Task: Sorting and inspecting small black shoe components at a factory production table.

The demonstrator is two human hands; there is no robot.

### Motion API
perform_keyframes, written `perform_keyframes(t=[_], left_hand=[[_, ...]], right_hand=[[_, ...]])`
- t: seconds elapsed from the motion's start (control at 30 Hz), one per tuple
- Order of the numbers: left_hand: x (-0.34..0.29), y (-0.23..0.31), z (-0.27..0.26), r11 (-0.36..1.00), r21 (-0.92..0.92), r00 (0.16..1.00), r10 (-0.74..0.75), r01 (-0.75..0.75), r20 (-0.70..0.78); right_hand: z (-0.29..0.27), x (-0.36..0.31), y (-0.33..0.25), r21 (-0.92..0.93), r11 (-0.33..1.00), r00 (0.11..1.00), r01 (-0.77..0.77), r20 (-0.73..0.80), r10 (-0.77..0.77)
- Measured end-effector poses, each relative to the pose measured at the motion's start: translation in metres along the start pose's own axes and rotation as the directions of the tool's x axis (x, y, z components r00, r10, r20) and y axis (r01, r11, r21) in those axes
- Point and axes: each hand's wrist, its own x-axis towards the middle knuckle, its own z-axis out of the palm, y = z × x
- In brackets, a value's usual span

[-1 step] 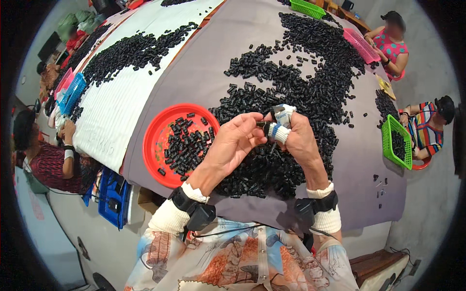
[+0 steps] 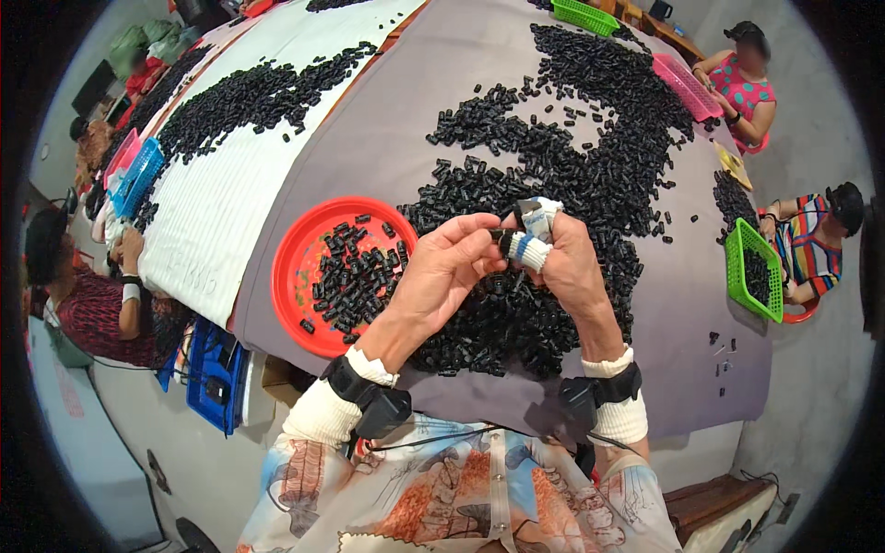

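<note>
Over the pile of small black parts (image 2: pixel 516 323), my two hands meet close together. My left hand (image 2: pixel 433 276) pinches a small black part (image 2: pixel 499 237) between thumb and fingers. My right hand (image 2: pixel 573 263) is closed against the other end of that part. White cloth finger covers (image 2: pixel 530 251) with a blue stripe wrap its fingers. A dark, flat-looking piece (image 2: pixel 524 208) shows at the top of the right hand's grip, too small to name. Beside my left wrist sits a red round tray (image 2: pixel 293 267) holding many of the same black parts.
Black parts spread far across the grey cloth (image 2: pixel 369 157). A green basket (image 2: pixel 737 267) and a pink basket (image 2: pixel 678 83) stand near two people on the right. On the left, a blue basket (image 2: pixel 138 175) stands by another person. A blue crate (image 2: pixel 207 396) is below the table.
</note>
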Motion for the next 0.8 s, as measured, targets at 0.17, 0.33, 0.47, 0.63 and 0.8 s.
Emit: perform_keyframes(t=[0.17, 0.33, 0.47, 0.63, 0.8], left_hand=[[0.001, 0.006, -0.001, 1.000, -0.004, 1.000, 0.011, -0.011, -0.009], [0.003, 0.006, -0.004, 0.999, -0.048, 1.000, 0.013, -0.013, 0.003], [0.002, 0.007, -0.001, 1.000, -0.004, 0.999, 0.017, -0.017, 0.032], [0.003, 0.005, 0.005, 0.999, -0.036, 0.999, -0.004, 0.006, 0.048], [-0.002, 0.009, 0.008, 1.000, 0.017, 0.999, -0.024, 0.023, 0.025]], right_hand=[[0.004, -0.004, -0.010, 0.034, 0.999, 1.000, 0.004, -0.001, -0.004], [0.008, -0.004, -0.002, 0.024, 0.998, 0.998, 0.050, -0.042, -0.049], [0.008, -0.002, -0.001, 0.043, 0.994, 0.994, 0.104, -0.032, -0.103], [0.004, -0.002, 0.000, 0.016, 0.995, 0.993, 0.100, 0.066, -0.101], [0.003, 0.000, 0.005, -0.010, 0.991, 0.989, 0.134, 0.058, -0.133]])
